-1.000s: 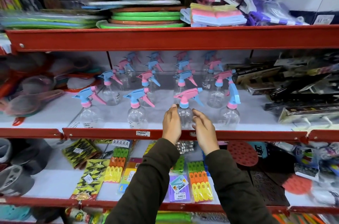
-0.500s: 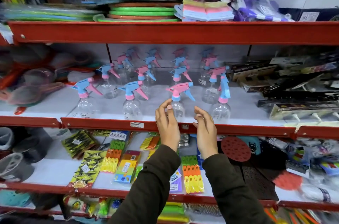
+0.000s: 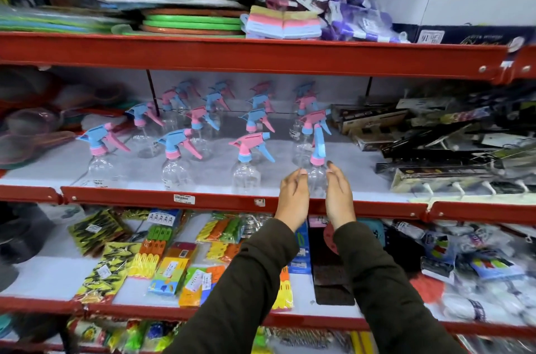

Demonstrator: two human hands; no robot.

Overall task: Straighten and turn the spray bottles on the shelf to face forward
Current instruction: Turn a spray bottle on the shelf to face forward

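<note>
Several clear spray bottles with pink and blue trigger heads stand in rows on the middle shelf (image 3: 203,198). The front right bottle (image 3: 316,177) has a blue head turned end-on, unlike its neighbours, whose nozzles point left. My left hand (image 3: 293,194) and my right hand (image 3: 338,194) flank this bottle's clear body, fingers apart, close to it; I cannot tell if they touch it. The pink-headed bottle (image 3: 246,171) stands just to the left of my left hand. Two blue-headed bottles (image 3: 175,168) (image 3: 100,162) complete the front row.
Black packaged goods (image 3: 435,148) crowd the shelf right of the bottles. Plastic strainers (image 3: 34,133) lie at the left. The red upper shelf edge (image 3: 261,53) overhangs, loaded with mats and sponges. Below, clothes-peg packs (image 3: 171,263) fill the lower shelf.
Both hands have left the pink-headed bottle and moved right to either side of the front right bottle. The camera view has shifted right as well.
</note>
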